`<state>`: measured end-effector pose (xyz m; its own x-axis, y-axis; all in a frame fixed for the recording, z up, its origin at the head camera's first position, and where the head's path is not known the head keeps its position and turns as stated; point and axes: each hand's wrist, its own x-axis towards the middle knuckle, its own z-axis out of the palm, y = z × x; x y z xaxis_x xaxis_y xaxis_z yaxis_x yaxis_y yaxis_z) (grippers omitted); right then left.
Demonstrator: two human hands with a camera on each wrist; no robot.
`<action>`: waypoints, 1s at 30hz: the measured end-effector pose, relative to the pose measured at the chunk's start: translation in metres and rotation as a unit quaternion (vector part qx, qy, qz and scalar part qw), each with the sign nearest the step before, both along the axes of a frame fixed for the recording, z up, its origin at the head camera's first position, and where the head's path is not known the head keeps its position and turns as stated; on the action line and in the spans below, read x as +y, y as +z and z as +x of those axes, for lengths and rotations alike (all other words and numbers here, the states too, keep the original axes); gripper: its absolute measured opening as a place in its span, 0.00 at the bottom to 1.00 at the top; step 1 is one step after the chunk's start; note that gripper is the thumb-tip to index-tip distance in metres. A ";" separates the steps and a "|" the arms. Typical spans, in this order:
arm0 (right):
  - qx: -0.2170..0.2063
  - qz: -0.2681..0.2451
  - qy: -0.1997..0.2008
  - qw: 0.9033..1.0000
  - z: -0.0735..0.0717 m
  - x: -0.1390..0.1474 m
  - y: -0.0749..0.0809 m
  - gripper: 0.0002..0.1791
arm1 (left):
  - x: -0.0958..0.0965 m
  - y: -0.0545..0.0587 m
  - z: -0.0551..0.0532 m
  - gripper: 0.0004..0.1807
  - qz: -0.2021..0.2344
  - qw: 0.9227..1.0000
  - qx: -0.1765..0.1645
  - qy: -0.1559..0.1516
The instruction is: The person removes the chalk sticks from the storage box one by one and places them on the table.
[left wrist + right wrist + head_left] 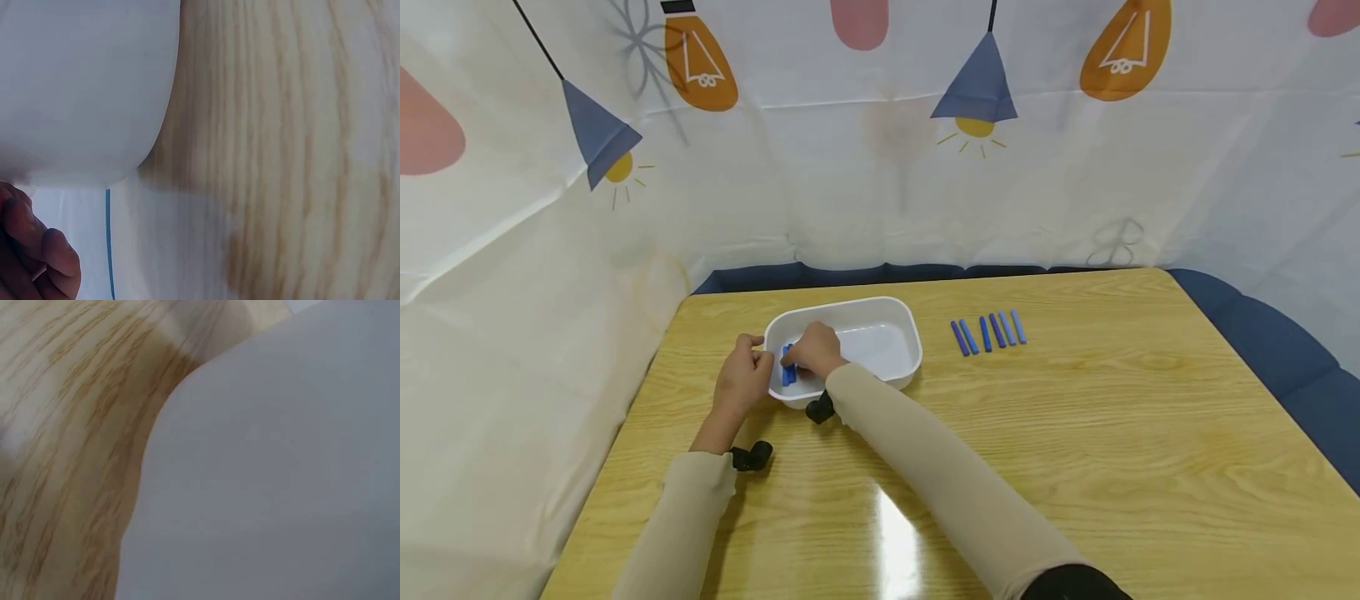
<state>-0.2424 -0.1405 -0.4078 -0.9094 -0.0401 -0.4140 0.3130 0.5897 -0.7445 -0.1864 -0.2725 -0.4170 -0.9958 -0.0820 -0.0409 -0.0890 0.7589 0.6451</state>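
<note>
A white plastic basin (887, 305) stands on the wooden table. At its left end my left hand (742, 382) grips the rim; curled fingers (60, 253) show beside the basin's wall in the left wrist view. Reaching over the near side, my right hand (817, 348) is inside the basin, its fingertips pinching at short blue sticks (786, 377) that stand side by side along the left wall. The hand covers part of these sticks. Only the basin's outer wall (269, 469) and the table show in the right wrist view.
Several more sticks in blue and violet-blue (986, 333) lie in a row on the table (1097, 400), right of the basin. Behind the table hangs a white cloth (865, 192) printed with lamps. Dark blue seating (1292, 350) borders the far and right edges.
</note>
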 end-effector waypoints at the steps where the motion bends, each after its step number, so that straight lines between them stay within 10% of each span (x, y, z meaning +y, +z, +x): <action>1: 0.001 0.003 0.002 1.000 0.000 0.000 -0.001 0.29 | 0.000 -0.001 0.000 0.26 -0.002 1.000 0.000 0.000; 30: 0.020 0.059 0.041 0.997 -0.004 -0.001 -0.008 0.19 | 0.000 -0.007 -0.004 0.26 0.023 0.999 0.025 0.001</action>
<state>-0.2468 -0.1419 -0.4160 -0.9209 -0.0682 -0.3838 0.2317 0.6961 -0.6796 -0.1905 -0.2725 -0.4239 -0.9966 -0.0825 0.0052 -0.0567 0.7281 0.6831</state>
